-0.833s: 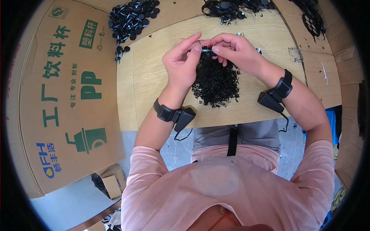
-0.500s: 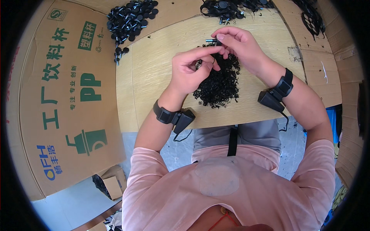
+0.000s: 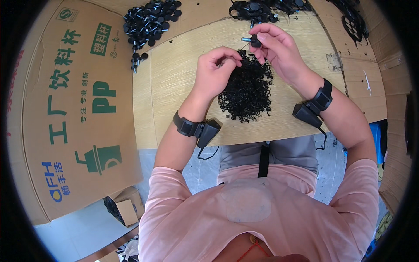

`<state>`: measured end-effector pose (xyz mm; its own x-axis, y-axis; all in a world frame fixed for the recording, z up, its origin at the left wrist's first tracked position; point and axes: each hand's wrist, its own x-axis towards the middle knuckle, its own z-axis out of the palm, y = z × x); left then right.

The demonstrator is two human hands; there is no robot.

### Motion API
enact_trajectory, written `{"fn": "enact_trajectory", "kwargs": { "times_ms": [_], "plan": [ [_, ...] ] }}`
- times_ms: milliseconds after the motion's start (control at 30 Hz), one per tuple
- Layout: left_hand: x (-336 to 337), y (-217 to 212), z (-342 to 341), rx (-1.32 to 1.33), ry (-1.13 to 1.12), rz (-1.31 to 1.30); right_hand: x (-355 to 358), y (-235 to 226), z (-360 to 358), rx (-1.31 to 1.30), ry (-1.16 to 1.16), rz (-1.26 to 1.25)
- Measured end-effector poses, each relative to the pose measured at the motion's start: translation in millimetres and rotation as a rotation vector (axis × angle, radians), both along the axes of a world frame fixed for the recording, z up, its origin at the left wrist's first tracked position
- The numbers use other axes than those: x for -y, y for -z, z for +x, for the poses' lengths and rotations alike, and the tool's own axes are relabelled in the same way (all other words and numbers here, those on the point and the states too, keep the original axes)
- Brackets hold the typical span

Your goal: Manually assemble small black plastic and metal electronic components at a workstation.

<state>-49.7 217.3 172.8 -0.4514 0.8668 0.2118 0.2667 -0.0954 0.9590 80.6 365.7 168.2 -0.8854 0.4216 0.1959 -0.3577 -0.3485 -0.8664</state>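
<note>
Upper centre, the right hand (image 3: 279,50) pinches a black-knobbed bolt (image 3: 252,40) while the left hand (image 3: 216,70), fingertips together, touches the black spring pile (image 3: 246,89).

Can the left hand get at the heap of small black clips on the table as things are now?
Probably yes: the left hand is pinched at the heap of small black clips, on its left edge, and nothing lies between them. The right hand holds a knob above.

flattened printed cardboard box (image 3: 74,109) left
</note>
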Motion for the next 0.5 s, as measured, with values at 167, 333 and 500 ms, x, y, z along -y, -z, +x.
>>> {"fn": "enact_trajectory", "kwargs": {
  "times_ms": [167, 333, 500],
  "plan": [
    [-1, 3, 0, 0.073, 0.060, 0.080, 1, 1, -3, -0.024, 0.022, -0.030],
    [-3, 4, 1, 0.016, 0.091, 0.106, -3, 4, -4, -0.022, 0.086, -0.035],
    [-9, 4, -1, 0.142, -0.085, 0.170, 7, -3, 3, -0.037, -0.139, -0.018]
  ]
}}
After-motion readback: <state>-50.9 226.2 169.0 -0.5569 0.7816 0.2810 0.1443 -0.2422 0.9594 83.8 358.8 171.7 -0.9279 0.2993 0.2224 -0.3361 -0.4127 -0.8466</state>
